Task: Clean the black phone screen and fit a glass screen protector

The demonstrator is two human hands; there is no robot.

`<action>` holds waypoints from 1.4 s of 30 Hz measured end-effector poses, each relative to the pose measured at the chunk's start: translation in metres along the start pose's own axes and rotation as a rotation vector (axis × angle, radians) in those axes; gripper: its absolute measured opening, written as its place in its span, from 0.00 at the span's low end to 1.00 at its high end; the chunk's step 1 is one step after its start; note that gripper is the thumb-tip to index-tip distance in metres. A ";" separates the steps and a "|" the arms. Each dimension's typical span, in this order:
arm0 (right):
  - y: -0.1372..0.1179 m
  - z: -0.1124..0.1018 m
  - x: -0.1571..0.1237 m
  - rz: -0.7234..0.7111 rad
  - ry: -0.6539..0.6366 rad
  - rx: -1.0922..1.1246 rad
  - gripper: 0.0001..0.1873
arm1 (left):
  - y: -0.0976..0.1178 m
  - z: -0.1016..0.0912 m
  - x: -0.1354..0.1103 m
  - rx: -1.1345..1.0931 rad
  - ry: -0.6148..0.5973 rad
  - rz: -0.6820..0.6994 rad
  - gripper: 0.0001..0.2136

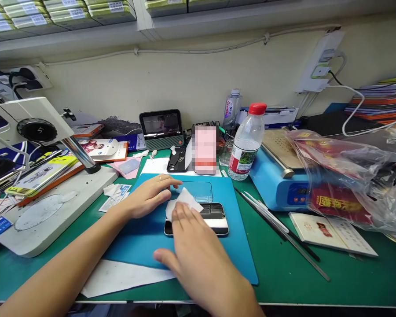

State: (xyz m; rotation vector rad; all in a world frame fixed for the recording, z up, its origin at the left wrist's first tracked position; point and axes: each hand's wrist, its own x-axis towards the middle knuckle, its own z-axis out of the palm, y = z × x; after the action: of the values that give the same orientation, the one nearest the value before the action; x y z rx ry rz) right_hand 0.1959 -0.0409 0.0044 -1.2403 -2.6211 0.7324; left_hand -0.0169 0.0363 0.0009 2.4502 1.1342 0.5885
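Observation:
A black smartphone (214,217) lies flat on a blue work mat (145,240). My right hand (198,253) presses a small white wipe (185,200) onto the phone's left half, its fingers stretched flat over it. My left hand (150,193) rests on the mat just left of the phone, fingers lightly curled near its edge, a ring on one finger. It holds nothing that I can see.
A water bottle with a red cap (246,143) stands behind the mat. A blue heating machine (277,180) and a plastic bag (350,176) are at the right. Metal tools (284,233) lie beside the mat. A microscope base (49,211) stands left.

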 end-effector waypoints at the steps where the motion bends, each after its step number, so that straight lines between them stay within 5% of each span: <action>1: -0.005 0.005 0.002 -0.004 0.006 -0.003 0.47 | -0.002 0.000 0.000 0.003 0.002 -0.002 0.32; 12: -0.009 0.003 -0.016 -0.105 -0.108 -0.036 0.41 | -0.004 0.004 0.004 0.091 -0.007 -0.054 0.21; 23: 0.044 -0.036 -0.062 0.066 -0.025 -0.111 0.36 | -0.001 0.006 0.005 0.126 -0.002 -0.055 0.21; 31: 0.035 -0.029 -0.030 0.140 0.018 -0.187 0.43 | -0.001 0.005 0.007 0.148 0.018 -0.052 0.21; 42: -0.016 0.006 0.014 -0.059 0.017 -0.133 0.44 | -0.008 0.004 0.006 0.155 0.010 -0.056 0.21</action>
State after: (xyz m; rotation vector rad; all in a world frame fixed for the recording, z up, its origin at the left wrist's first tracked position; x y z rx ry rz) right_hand 0.1740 -0.0412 0.0055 -1.1894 -2.7183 0.5435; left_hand -0.0163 0.0453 -0.0050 2.5371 1.2929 0.5141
